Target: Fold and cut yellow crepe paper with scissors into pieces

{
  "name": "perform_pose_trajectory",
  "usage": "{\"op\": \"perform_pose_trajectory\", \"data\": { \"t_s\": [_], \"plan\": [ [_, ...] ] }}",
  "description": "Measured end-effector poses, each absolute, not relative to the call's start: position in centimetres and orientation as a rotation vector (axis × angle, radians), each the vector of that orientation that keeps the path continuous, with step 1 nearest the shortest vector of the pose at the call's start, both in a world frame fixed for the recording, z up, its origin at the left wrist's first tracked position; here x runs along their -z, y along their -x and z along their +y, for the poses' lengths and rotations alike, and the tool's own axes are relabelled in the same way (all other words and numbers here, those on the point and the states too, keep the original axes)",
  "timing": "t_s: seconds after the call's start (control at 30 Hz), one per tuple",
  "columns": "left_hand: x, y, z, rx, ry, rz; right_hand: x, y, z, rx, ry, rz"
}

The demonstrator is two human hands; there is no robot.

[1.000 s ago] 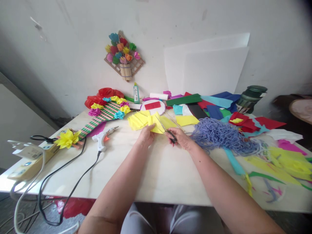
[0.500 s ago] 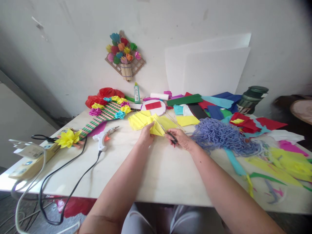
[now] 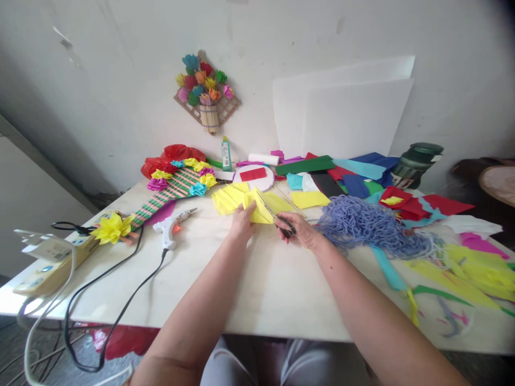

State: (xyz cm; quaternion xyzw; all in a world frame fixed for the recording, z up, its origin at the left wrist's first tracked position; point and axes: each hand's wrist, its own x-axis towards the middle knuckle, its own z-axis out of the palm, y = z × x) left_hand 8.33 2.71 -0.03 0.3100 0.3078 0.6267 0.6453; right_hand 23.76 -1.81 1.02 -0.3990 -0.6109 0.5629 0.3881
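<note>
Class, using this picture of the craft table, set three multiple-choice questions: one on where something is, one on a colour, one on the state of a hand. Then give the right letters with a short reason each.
1. Where does the white hot glue gun lie?
A. On the table, to the left of the left hand
B. Hung on the wall
C. On the pile of yarn

2. What colour is the folded crepe paper being cut?
A. Red
B. Yellow
C. Green

3. What is the right hand doing?
A. Resting flat and empty
B. Gripping the black-handled scissors
C. Holding the green glue bottle

Answers:
1 A: the gun rests on the pale wooden tabletop, left of the left hand.
2 B: the sheet under the left hand is yellow.
3 B: its fingers wrap the scissor handles, blades on the paper.
</note>
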Motion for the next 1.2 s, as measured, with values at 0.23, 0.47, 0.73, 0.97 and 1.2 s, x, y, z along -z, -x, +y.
{"op": "perform_pose_trajectory", "data": {
  "t_s": [0.23,0.47,0.73,0.97,1.2],
  "plan": [
    [-0.3,-8.4,2.6,-1.448,-0.651,0.732,-0.8,-23.9,-1.7,-1.434,1.024,-1.570],
    [-0.3,-8.5,2.6,-1.497,-0.626,0.716,-1.4,-23.5,-1.9,-1.447,1.110,-1.536],
    [-0.5,-8.6,2.4,-1.510,-0.613,0.760,-1.0,-23.3,-1.6,-1.471,1.079,-1.463],
    [-0.6,-8.6,2.4,-1.507,-0.591,0.771,-0.6,-23.4,-1.5,-1.460,1.046,-1.452],
    [-0.7,-8.6,2.4,-1.521,-0.568,0.809,-0.5,-23.2,-1.3,-1.424,1.053,-1.462]
  ]
}}
